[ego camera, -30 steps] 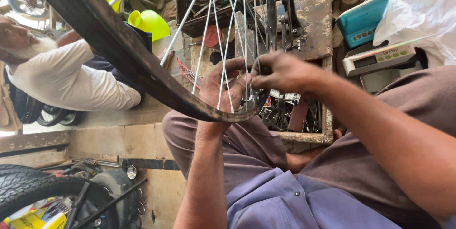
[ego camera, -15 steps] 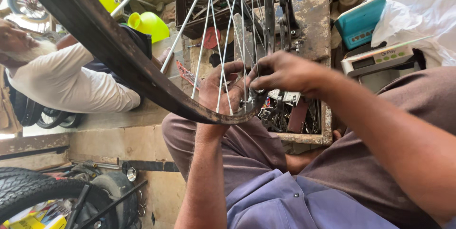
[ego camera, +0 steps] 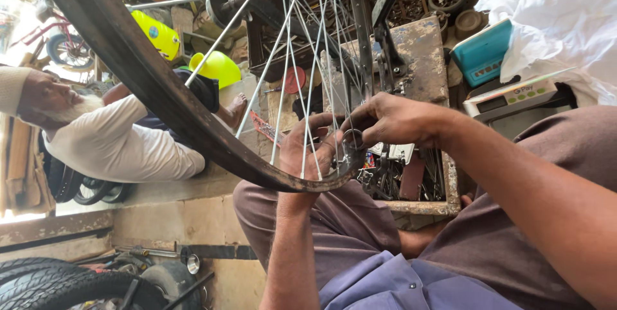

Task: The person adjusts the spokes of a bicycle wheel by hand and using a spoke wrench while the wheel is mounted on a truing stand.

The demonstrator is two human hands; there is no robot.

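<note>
Right hand [ego camera: 392, 120]: fingers pinched on small ring-shaped tool [ego camera: 353, 138], set at spoke end by rim [ego camera: 193, 136]; wrist bent, forearm entering from right. Left hand [ego camera: 312, 149]: curled around rim's inner edge and spokes [ego camera: 302, 91], apparently steadying wheel; forearm rising from below, elbow low. Rim: dark, tyreless, arcing from upper left down to both hands, lowest point between them. Beyond hands: rusty tray [ego camera: 418, 46] of parts. Right of right hand: teal box [ego camera: 482, 56], white cloth [ego camera: 553, 27]. Left of left hand: seated person [ego camera: 122, 149] in white; yellow cans [ego camera: 215, 66] above. Below left hand, far left: tyre [ego camera: 58, 284].
</note>
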